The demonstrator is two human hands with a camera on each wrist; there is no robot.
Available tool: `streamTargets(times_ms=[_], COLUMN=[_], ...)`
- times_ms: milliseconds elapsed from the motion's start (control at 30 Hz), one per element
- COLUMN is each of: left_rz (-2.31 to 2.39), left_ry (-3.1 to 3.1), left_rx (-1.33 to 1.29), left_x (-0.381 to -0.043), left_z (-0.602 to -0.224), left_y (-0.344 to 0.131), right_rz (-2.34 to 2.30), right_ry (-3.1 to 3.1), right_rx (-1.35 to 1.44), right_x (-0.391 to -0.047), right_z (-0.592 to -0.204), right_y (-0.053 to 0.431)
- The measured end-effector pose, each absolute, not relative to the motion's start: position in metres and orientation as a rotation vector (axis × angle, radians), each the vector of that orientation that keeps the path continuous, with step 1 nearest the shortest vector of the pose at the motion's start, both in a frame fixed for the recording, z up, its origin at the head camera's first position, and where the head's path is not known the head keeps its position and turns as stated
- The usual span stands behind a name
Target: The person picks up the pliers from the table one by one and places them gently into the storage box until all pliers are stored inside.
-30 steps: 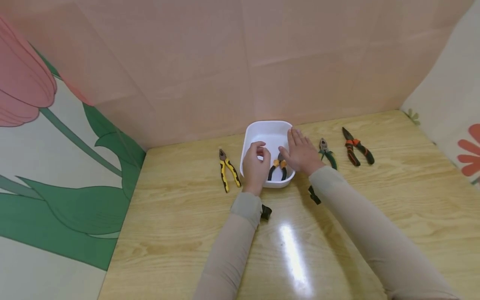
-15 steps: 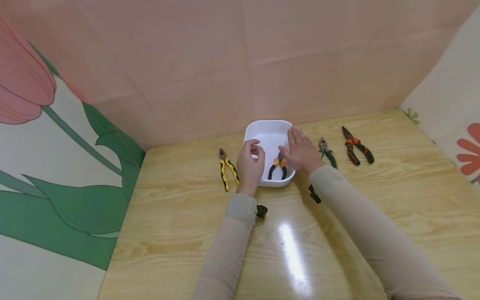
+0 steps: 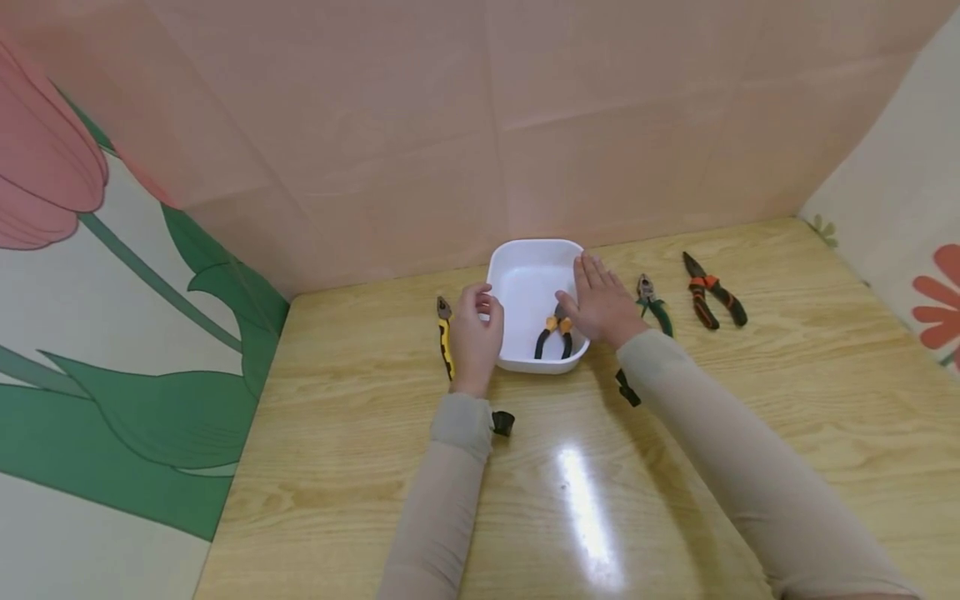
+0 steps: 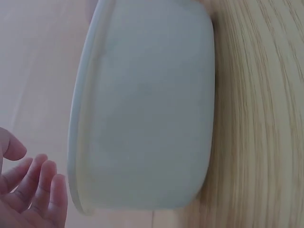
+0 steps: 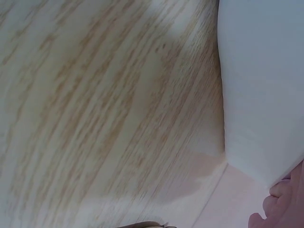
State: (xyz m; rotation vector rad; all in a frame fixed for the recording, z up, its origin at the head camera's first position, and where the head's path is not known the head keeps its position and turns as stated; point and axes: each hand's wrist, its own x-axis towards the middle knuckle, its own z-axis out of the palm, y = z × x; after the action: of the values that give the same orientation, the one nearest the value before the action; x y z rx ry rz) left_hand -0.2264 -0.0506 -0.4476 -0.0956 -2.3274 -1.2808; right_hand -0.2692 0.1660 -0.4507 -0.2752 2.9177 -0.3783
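Note:
A white plastic tray (image 3: 512, 364) stands on the table with pliers (image 3: 555, 333) lying inside it, their grips black and orange. My right hand (image 3: 602, 308) rests on the tray's right rim with its fingers straight. At the tray's left side hovers my left hand (image 3: 477, 342), fingers loosely curved and holding nothing. In the left wrist view its relaxed fingers (image 4: 29, 186) show beside the rim of the tray (image 4: 152, 104). Yellow-and-black pliers (image 3: 445, 337) lie on the table under the left hand in the head view, their right handle hidden by it.
On the wooden table (image 3: 337, 450), right of the tray, lie green-handled pliers (image 3: 657, 312), partly covered by my right hand and sleeve. Farther right are red-and-black long-nose pliers (image 3: 705, 292). A pink cloth backdrop (image 3: 375, 150) rises behind the table.
My left hand has moved left, from over the tray to beyond its left rim, and now covers part of the yellow pliers. The right hand has stayed on the rim.

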Motion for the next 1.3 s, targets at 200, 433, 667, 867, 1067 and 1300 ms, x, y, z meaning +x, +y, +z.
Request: streamTargets(times_ms=[200, 433, 667, 867, 1067, 1300], left_rz=[-1.326, -1.369, -1.348, -1.291, -1.262, -1.25], left_ry=[-2.34, -2.331, -2.367, -2.43, -2.474, -2.529], left_rx=[-0.056, 0.025, 0.079, 0.152, 0.23, 0.307], left_x=[-0.23, -0.232, -0.233, -0.233, -0.233, -0.231], left_z=[-0.452, -0.458, -0.463, -0.466, -0.466, -0.466], left_y=[-0.063, -0.077, -0.091, -0.101, -0.106, -0.109], right_rz=[-0.378, -0.395, -0.424, -0.436, -0.436, -0.427], right_ry=[2.921, 2.915, 2.911, 2.904, 2.911, 2.898], right_rx=[-0.272, -0.278, -0.278, -0.278, -0.284, -0.267], right_x=[-0.27, -0.269, -0.27, -0.269, -0.271, -0.272], right_z=[-0.452, -0.452, -0.452, -0.451, -0.453, -0.452], right_y=[0.165, 0.165, 0.164, 0.164, 0.165, 0.166])
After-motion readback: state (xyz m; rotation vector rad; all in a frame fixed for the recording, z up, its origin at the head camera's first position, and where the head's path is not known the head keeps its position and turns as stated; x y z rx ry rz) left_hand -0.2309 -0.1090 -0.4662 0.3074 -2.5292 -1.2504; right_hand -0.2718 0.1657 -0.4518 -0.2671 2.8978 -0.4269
